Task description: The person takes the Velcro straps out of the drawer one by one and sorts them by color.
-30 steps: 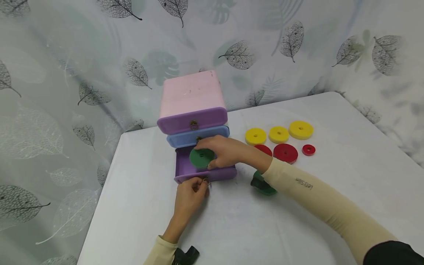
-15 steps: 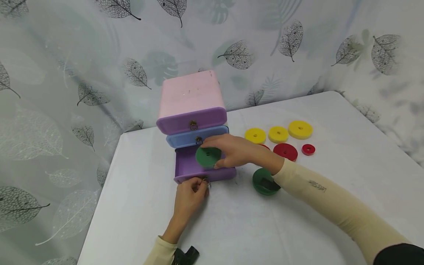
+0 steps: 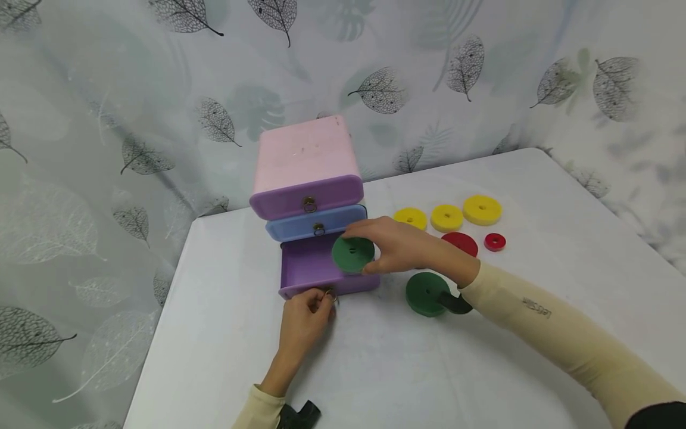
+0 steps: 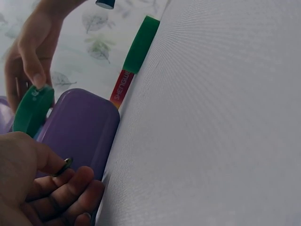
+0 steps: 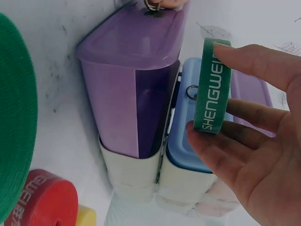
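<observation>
My right hand [image 3: 402, 244] pinches a small green roll of strap tape [image 3: 352, 255] between thumb and fingers. It holds the roll above the right side of the pulled-out bottom purple drawer [image 3: 302, 265]. White lettering shows on the roll's edge in the right wrist view. At the drawer's front, my left hand [image 3: 304, 319] pinches the metal ring pull [image 3: 332, 295]. A larger green roll [image 3: 424, 294] lies on the table right of the drawer, under my right forearm. No other thing shows in the visible part of the drawer; its right end is partly hidden.
The pink drawer box [image 3: 305, 149] stands behind, its top purple drawer [image 3: 308, 196] and blue drawer [image 3: 316, 223] above the open one. Yellow rolls [image 3: 446, 218], a red roll [image 3: 460, 243] and a small red roll [image 3: 495, 242] lie back right on the white table [image 3: 225, 333].
My right hand has moved right with the green roll, from over the drawer's middle toward its right side. More of the large green roll now shows. My left hand stays at the ring pull.
</observation>
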`<state>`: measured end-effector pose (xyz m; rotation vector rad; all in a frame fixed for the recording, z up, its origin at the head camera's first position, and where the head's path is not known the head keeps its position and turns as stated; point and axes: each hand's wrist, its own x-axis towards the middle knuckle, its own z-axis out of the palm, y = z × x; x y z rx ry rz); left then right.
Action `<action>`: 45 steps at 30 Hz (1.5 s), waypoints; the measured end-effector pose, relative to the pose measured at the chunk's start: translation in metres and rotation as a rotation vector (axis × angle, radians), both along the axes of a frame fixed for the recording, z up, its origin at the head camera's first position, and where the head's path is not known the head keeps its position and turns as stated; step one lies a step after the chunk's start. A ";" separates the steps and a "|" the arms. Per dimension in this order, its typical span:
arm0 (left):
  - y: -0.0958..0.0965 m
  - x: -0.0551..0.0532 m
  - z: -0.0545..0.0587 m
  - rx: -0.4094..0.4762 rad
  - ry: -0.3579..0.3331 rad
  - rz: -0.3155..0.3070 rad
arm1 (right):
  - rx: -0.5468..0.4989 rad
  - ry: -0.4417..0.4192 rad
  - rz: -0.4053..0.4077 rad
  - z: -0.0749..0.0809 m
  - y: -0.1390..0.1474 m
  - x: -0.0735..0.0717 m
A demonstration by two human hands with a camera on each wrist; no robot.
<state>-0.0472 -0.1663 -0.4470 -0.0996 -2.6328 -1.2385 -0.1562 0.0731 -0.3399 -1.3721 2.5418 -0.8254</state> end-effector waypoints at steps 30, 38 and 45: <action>0.000 0.000 0.000 0.001 0.004 -0.002 | 0.013 -0.009 -0.091 -0.006 0.063 0.013; 0.001 0.000 0.000 0.001 0.005 -0.001 | 0.019 -0.005 -0.116 -0.005 0.077 0.016; 0.000 0.000 0.001 0.003 0.007 0.000 | 0.058 0.000 -0.132 -0.003 0.090 0.020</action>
